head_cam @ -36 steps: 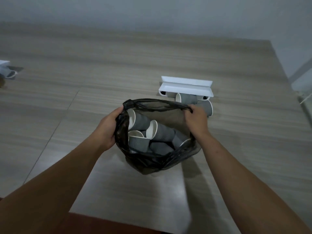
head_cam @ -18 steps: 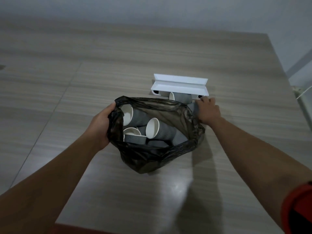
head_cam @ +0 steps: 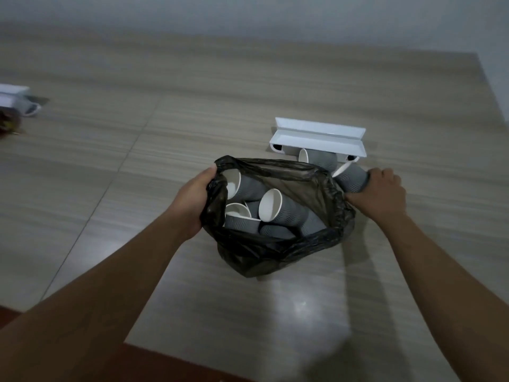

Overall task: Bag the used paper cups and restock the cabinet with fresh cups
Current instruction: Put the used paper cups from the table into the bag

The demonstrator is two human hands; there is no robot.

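A black plastic bag [head_cam: 275, 252] stands open on the tiled floor with several grey paper cups [head_cam: 281, 210] lying inside. My left hand [head_cam: 192, 197] grips the bag's left rim. My right hand [head_cam: 380, 191] is closed around a grey paper cup [head_cam: 351, 179] lying on its side just past the bag's right rim. Another grey cup [head_cam: 319, 159] lies under a white holder [head_cam: 316, 137] behind the bag.
A second white holder with a cup [head_cam: 19, 102] sits at the far left edge, beside a dark reddish object [head_cam: 8, 122]. A pale wall runs along the back. A red-brown surface [head_cam: 154, 365] shows at the bottom.
My right hand let go of the bag's right rim, moved right and back, and closed on the cup lying beside the white holder. My left hand kept its grip on the bag.
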